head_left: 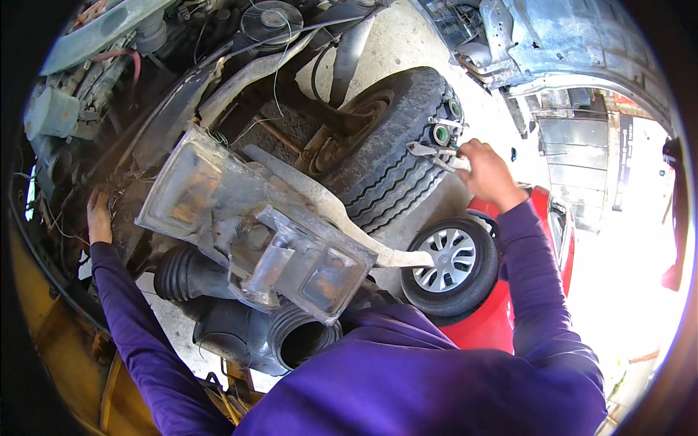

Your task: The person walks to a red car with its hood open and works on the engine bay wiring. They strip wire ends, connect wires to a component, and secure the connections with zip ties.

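Note:
My right hand point(486, 173) is closed around the handles of a pair of pliers point(429, 151). Their metal jaws point left, over the tread of a large worn tyre point(396, 156). On top of that tyre, just beyond the pliers, lie a small round roll with a green core point(440, 134) and a few other small items. At the far left my left hand point(99, 216) rests against the dark, dirty metal of the vehicle body, fingers stretched out and holding nothing visible. Between my arms sits a rusty metal bracket with two square trays point(251, 218).
Black ribbed air hoses point(189, 275) lie below the bracket. A pale curved bar point(327, 207) crosses toward a red car's wheel point(449, 260) at the right. Loose thin wires point(276, 80) hang near the pulley point(271, 20). A worn blue body panel point(574, 36) is at upper right.

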`<state>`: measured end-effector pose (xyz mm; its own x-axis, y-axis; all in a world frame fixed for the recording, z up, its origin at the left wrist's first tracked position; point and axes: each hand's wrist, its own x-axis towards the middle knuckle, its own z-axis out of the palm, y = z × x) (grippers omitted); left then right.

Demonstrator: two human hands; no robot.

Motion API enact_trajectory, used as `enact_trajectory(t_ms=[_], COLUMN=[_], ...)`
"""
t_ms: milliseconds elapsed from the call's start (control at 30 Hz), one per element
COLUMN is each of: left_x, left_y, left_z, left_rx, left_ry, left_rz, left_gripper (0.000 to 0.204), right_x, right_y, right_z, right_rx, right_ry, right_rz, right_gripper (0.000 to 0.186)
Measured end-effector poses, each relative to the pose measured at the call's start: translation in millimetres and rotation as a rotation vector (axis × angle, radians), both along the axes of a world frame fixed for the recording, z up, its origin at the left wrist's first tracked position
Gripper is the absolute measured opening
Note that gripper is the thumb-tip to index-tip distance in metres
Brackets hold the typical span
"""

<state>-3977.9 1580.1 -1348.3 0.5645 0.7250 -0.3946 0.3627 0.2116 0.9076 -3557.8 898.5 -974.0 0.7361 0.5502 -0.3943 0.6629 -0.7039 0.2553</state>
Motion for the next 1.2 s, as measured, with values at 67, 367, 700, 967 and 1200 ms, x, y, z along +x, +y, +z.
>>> enact_trajectory(t_ms=[67,367,700,967,1200], left_x=[-24.3,19.6,11.5,25.8,26.8], left_y=[23.1,-35.9,-52.2,-51.1,-49.3], left_z=[-14.5,71.5,85.5,103.0,99.3], left_rx=[0.034,0.867,0.375,-0.38,-0.534], left_ry=[-0.069,0.38,0.058,-0.202,-0.305], left_rz=[-0.03,-0.573,-0.243,0.011,0.061], left_gripper=[0.045,0.047,0.03,0.024,0.035], right_x=[2.2,13.1,27.9,-68.6,-114.5], right_y=[-19.8,-76.0,45.7,420.1,535.8], right_z=[-43.5,-101.3,2.4,-34.0,-156.8], right_rx=[0.06,0.122,0.584,0.422,0.335], right_ry=[-0.06,-0.193,0.353,0.558,0.594], right_rz=[0.085,0.201,-0.046,0.938,1.048], right_gripper=[0.052,0.06,0.037,0.025,0.031])
